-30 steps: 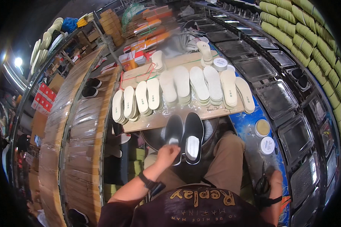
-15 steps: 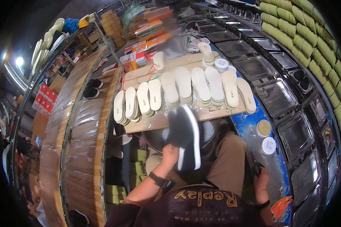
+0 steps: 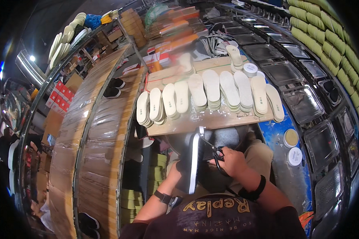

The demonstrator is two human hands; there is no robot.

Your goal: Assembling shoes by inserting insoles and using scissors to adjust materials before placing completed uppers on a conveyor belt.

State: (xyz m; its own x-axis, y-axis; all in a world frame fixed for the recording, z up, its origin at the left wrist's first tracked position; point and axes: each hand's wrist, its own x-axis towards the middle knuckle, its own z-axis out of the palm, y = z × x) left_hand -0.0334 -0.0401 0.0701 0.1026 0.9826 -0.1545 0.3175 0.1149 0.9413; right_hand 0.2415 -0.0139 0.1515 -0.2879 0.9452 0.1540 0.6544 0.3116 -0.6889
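Observation:
My left hand [image 3: 174, 174] is closed on a pair of black shoes [image 3: 184, 172] with white soles, held upright over my lap, toes toward the board. The shoes hide part of its fingers. My right hand [image 3: 233, 161] grips black-handled scissors [image 3: 218, 153], fingers at the handle loops. The blades point at the upper end of the shoes, close to the white sole edge; I cannot tell whether they touch it. Beyond stands a wooden board [image 3: 175, 126] bearing a row of cream insole stacks [image 3: 212, 85].
A blue bench [image 3: 276, 137] at the right carries round tins [image 3: 294, 156]. Past it runs a line of metal trays [image 3: 301, 104]. On the left is a film-wrapped wooden rack [image 3: 101, 131] with black shoes [image 3: 115, 88] on it. Orange and white boxes [image 3: 159, 59] are stacked behind.
My right hand has come up from the right bench side to the shoes, bringing the scissors. The shoes have turned and come slightly lower. The whole view has shifted.

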